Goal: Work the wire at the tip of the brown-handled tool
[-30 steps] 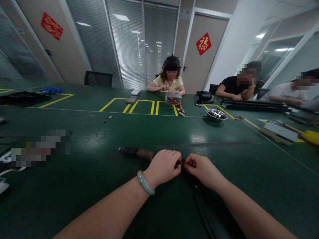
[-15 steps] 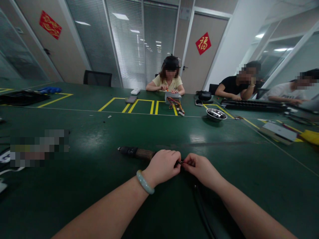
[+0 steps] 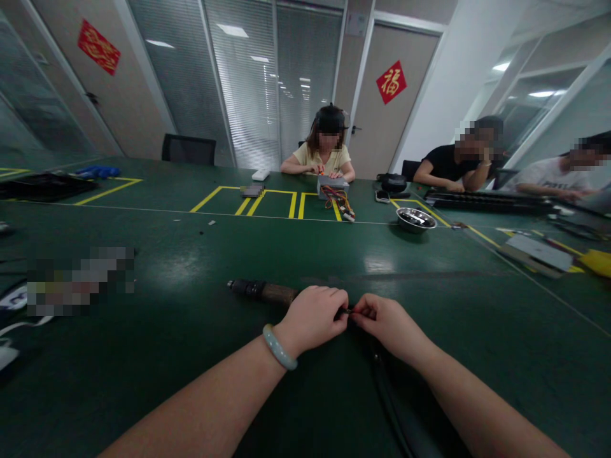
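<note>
On the green table (image 3: 191, 318), the left hand (image 3: 312, 318) is closed over the near end of a dark cylindrical tool (image 3: 262, 292), which lies flat on the table and sticks out from under the knuckles toward the left, its black tip farthest from the hand and a brownish section just beside it. The left wrist wears a pale bracelet (image 3: 279, 346). The right hand (image 3: 389, 324) sits just beside the left hand, its thumb and forefinger pinched together on a small dark part (image 3: 348, 312) at the point where the two hands meet; what that part is cannot be told, as it is too small and mostly covered. A black cable (image 3: 386, 394) runs from under the right hand back toward the person, along the right forearm. Beyond the tool, well apart from it across the table, a metal bowl (image 3: 415, 219) stands near yellow tape lines (image 3: 248, 202). Farther still behind the tool, a person in a yellow shirt (image 3: 324, 156) sits at the far edge with both hands at a grey box (image 3: 332, 186) that has coloured wires (image 3: 340, 205) spilling from it. To the right of the bowl, two more people (image 3: 458, 165) sit by a long black keyboard (image 3: 487, 201).
</note>
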A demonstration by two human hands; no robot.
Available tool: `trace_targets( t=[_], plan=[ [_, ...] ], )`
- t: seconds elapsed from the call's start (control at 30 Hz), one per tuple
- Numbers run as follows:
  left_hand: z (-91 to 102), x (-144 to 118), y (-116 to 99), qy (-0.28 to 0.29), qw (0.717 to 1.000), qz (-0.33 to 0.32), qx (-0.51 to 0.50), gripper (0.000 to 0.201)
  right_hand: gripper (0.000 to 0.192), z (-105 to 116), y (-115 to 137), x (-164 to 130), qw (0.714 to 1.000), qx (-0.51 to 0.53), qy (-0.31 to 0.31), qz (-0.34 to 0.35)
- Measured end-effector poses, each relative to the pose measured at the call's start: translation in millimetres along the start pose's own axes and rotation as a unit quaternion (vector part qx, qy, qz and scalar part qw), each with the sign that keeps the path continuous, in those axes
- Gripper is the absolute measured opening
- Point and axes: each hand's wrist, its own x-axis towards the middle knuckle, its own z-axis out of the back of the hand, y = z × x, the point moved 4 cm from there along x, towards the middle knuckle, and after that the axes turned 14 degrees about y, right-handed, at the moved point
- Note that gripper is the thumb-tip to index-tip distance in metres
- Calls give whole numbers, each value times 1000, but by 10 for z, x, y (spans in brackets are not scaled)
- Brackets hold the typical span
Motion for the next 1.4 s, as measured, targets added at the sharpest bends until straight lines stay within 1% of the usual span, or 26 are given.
trace_targets(
  t=[0.13, 0.3, 0.37, 0.63, 0.73, 0.83, 0.9, 1.0, 1.07, 1.27, 1.4],
  plan=[
    [-6, 4, 4, 1, 1000, -4, 6, 9, 6, 2, 28, -17, 1000, -12, -9, 8],
    [10, -5, -1, 3, 1000, -7, 15, 9, 4, 2, 56, -33, 1000, -15, 11, 15],
    [13, -10, -7, 7, 1000, -10, 22, 9, 6, 5, 63, -35, 1000, -27, 10, 12],
    [13, -20, -13, 21, 999, -17, 38, 8, 10, -1, 81, -36, 994, -111, -21, -4],
    [12, -18, -11, 17, 999, -19, 39, 8, 11, -2, 77, -40, 990, -134, -42, 3],
    [8, -18, -6, 6, 999, -25, 38, 8, 11, 2, 85, -39, 990, -132, -53, 21],
    [3, -19, -4, 4, 999, -29, 37, 8, 11, -4, 88, -25, 992, -117, -42, 28],
    [-5, -22, -2, 7, 999, -28, 41, 7, 12, -32, 63, 12, 995, -95, -4, 13],
    [-9, -23, -1, 7, 999, -26, 44, 8, 12, -48, 41, 35, 995, -96, 8, 9],
    [3, -23, -19, -4, 999, -32, 41, 8, 5, -61, 32, 59, 992, -122, -6, 23],
    [38, -38, -50, -25, 998, -31, 42, 13, 4, -66, 66, 63, 991, -130, -17, 26]
  ],
)
